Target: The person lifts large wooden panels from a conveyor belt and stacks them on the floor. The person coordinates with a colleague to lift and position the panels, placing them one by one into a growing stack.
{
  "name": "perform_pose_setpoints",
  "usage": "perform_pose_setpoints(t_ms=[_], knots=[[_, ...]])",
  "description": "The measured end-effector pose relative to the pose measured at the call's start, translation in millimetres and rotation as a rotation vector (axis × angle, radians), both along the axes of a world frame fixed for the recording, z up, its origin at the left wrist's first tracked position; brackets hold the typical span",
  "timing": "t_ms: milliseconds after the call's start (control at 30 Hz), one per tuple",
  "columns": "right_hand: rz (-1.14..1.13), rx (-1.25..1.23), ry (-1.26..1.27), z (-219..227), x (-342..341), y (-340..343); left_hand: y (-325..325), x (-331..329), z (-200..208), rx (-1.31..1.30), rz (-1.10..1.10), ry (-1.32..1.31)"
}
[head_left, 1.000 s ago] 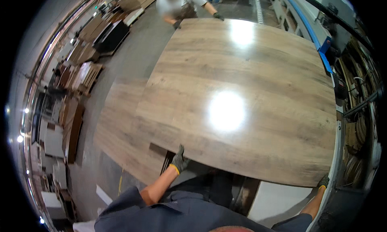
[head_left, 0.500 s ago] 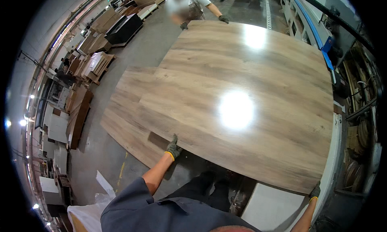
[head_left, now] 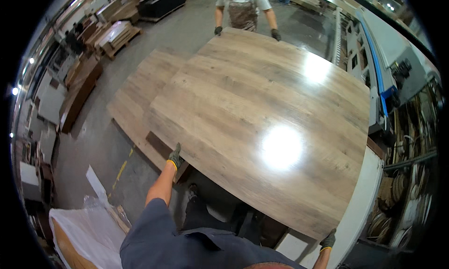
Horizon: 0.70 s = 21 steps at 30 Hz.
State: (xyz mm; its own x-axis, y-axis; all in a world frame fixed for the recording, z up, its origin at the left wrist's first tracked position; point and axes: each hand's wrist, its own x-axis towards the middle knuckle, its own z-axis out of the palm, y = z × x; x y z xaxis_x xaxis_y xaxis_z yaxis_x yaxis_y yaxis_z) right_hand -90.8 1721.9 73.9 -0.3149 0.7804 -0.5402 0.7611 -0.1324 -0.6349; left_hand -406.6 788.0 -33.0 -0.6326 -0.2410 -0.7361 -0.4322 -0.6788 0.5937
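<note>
A large wood-grain panel (head_left: 224, 114) stretches out before me, its glossy top reflecting two bright lights. My left hand (head_left: 175, 157), in a dark glove with a yellow cuff, grips its near left edge, thumb on top and fingers hidden below. At the near right corner my right hand (head_left: 328, 241), gloved alike, holds the edge, its fingers partly out of sight. Across from me a co-worker (head_left: 243, 12) in an apron has both gloved hands on the far edge. Another wood-grain panel (head_left: 133, 93) lies lower, partly covered by the large one, at the left.
A white surface (head_left: 360, 189) runs under the panel's right side, beside a machine with a blue rail (head_left: 370, 49). Offcuts fill a rack (head_left: 407, 185) at the far right. Plastic-wrapped material (head_left: 89, 236) stands at lower left. Pallets of boards (head_left: 114, 37) line the left.
The large panel has shifted left relative to the white surface and turned slightly, its near right corner moving left. Both my hands moved along with it, still gripping. The co-worker stands more upright.
</note>
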Motion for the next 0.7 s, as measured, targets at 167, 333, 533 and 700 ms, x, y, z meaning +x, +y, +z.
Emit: perform_pose_setpoints(t_ms=[167, 333, 533, 700], knots=[[-0.025, 0.010, -0.010, 12, 38, -126, -89, 12, 1, -0.175, 0.027, -0.141], [0.177, 0.057, -0.214, -1, 88, -254, -215, -1, -17, -0.091, 0.013, -0.021], [-0.156, -0.228, -0.224, 23, 42, -490, -374, -12, -44, -0.198, 0.168, -0.049], [0.058, -0.407, -0.001, -120, 89, -536, -466, -26, -64, -0.337, 0.084, -0.192]])
